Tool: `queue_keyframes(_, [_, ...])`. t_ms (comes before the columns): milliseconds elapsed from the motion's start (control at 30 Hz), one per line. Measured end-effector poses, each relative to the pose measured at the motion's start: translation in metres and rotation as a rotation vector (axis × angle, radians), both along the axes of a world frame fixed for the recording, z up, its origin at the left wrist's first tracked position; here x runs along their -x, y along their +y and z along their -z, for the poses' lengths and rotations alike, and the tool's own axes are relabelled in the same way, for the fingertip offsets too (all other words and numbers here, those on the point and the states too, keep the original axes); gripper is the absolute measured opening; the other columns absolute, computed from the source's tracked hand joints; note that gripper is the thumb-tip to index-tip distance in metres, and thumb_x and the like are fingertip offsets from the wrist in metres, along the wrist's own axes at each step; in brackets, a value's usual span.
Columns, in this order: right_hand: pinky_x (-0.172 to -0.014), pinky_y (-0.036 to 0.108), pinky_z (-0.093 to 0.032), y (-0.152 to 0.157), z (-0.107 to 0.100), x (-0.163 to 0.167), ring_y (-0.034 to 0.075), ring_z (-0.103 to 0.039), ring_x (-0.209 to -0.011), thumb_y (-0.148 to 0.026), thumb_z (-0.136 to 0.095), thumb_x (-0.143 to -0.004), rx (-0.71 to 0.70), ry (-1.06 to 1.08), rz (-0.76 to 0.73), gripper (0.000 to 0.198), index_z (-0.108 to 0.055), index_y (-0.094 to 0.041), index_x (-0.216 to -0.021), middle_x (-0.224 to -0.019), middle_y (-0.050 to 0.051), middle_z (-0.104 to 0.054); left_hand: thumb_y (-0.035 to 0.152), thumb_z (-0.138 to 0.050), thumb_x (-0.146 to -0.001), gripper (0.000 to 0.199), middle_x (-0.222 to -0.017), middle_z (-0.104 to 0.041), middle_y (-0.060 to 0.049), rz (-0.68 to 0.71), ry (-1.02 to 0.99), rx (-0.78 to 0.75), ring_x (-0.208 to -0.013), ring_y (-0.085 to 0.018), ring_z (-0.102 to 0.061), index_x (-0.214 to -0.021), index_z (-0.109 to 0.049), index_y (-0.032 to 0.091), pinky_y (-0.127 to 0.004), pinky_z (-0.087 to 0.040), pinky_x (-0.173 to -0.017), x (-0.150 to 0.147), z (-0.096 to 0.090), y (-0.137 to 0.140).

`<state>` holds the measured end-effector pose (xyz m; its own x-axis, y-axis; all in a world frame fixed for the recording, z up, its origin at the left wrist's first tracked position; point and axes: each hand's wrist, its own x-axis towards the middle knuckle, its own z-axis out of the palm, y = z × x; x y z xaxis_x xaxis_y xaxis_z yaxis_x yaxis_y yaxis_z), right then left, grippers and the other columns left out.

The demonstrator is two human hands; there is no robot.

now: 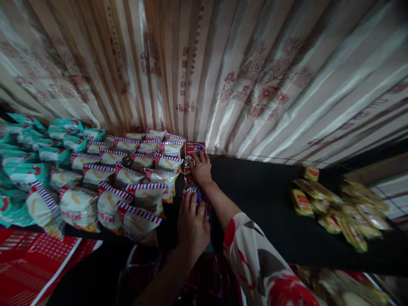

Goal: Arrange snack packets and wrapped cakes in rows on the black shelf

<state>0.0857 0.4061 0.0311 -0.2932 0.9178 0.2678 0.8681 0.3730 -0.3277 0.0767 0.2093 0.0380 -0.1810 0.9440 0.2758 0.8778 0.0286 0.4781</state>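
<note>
My right hand (201, 169) reaches away from me and lies on a red snack packet (194, 147), its fingers stretched out over the packet's surface. Closer to me, my left hand (194, 224) rests with fingers apart on a shiny purple packet (200, 196) in the same narrow row. The hands cover much of these packets, and their undersides are hidden. Just left of the row stand white snack bags (145, 193) with blue-and-red striped top edges, in several upright lines on the black table surface (251, 204).
Teal bags (27, 172) fill the far left. Small yellow packets (344, 212) lie loosely piled on the right. A pleated, printed curtain (204, 76) hangs along the back edge. Red baskets (35, 259) stand below the front edge.
</note>
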Motion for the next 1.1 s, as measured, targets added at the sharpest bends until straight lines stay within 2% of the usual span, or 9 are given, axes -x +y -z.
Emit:
queue_keyframes(267, [-0.102, 0.051, -0.032, -0.001, -0.004, -0.001, 0.03, -0.026, -0.135, -0.039, -0.038, -0.092, 0.016, -0.008, -0.005, 0.043, -0.047, -0.027, -0.132, -0.147, 0.007, -0.037, 0.017, -0.052, -0.079, 0.042, -0.141, -0.043, -0.012, -0.003, -0.02, -0.025, -0.134, -0.031, -0.032, -0.12, -0.058, 0.017, -0.052, -0.034, -0.109, 0.0, 0.001, -0.001])
queue_keyframes(533, [-0.104, 0.054, -0.027, -0.008, -0.008, -0.005, 0.031, -0.019, -0.138, -0.045, -0.033, -0.093, 0.076, -0.013, -0.014, 0.047, -0.041, -0.03, -0.138, -0.152, 0.005, -0.028, 0.023, -0.051, -0.082, 0.041, -0.14, -0.043, -0.015, 0.028, 0.028, -0.022, -0.135, -0.031, -0.031, -0.121, -0.056, 0.014, -0.051, -0.03, -0.11, 0.002, 0.003, 0.0])
queue_keyframes(633, [-0.104, 0.056, -0.025, -0.017, -0.015, -0.006, 0.032, -0.016, -0.139, -0.044, -0.032, -0.093, 0.039, 0.027, 0.015, 0.047, -0.041, -0.029, -0.137, -0.153, 0.005, -0.024, 0.024, -0.05, -0.082, 0.042, -0.141, -0.043, -0.015, 0.032, 0.035, -0.029, -0.134, -0.03, -0.032, -0.123, -0.055, 0.014, -0.051, -0.03, -0.11, 0.002, 0.001, -0.001])
queue_keyframes(767, [-0.105, 0.05, -0.028, -0.036, -0.029, -0.016, 0.028, -0.019, -0.138, -0.038, -0.031, -0.093, -0.056, 0.131, 0.056, 0.045, -0.05, -0.022, -0.131, -0.149, 0.009, -0.032, 0.021, -0.051, -0.08, 0.041, -0.14, -0.043, -0.016, 0.024, 0.037, -0.063, -0.134, -0.031, -0.032, -0.121, -0.055, 0.013, -0.051, -0.03, -0.11, 0.002, 0.003, -0.003])
queue_keyframes(867, [-0.105, 0.048, -0.031, -0.063, -0.041, -0.035, 0.027, -0.026, -0.136, -0.036, -0.032, -0.093, -0.111, 0.26, 0.021, 0.043, -0.058, -0.018, -0.122, -0.145, 0.012, -0.038, 0.02, -0.052, -0.08, 0.04, -0.14, -0.043, -0.018, 0.037, 0.046, -0.106, -0.135, -0.031, -0.031, -0.118, -0.056, 0.01, -0.051, -0.03, -0.11, 0.004, 0.005, -0.002])
queue_keyframes(933, [-0.105, 0.046, -0.032, -0.092, -0.05, -0.053, 0.025, -0.034, -0.131, -0.036, -0.034, -0.092, -0.16, 0.371, -0.02, 0.041, -0.06, -0.016, -0.117, -0.139, 0.014, -0.045, 0.02, -0.051, -0.081, 0.04, -0.139, -0.044, -0.018, 0.072, 0.051, -0.152, -0.134, -0.031, -0.033, -0.118, -0.056, 0.009, -0.049, -0.031, -0.11, 0.005, 0.004, -0.002])
queue_keyframes(1033, [-0.102, 0.042, -0.038, -0.153, -0.057, -0.085, 0.022, -0.049, -0.119, -0.035, -0.038, -0.092, -0.212, 0.546, -0.083, 0.036, -0.058, -0.015, -0.114, -0.124, 0.014, -0.057, 0.017, -0.044, -0.085, 0.035, -0.133, -0.051, -0.016, 0.133, 0.03, -0.218, -0.13, -0.028, -0.038, -0.116, -0.057, 0.01, -0.046, -0.035, -0.108, 0.01, -0.002, -0.014])
queue_keyframes(1100, [-0.092, 0.037, -0.046, -0.201, -0.053, -0.104, 0.02, -0.058, -0.103, -0.032, -0.041, -0.092, -0.144, 0.62, -0.117, 0.03, -0.059, -0.018, -0.111, -0.109, 0.011, -0.064, 0.014, -0.041, -0.086, 0.034, -0.126, -0.057, -0.013, 0.218, -0.014, -0.248, -0.124, -0.024, -0.045, -0.114, -0.058, 0.013, -0.041, -0.04, -0.103, 0.014, -0.004, -0.034])
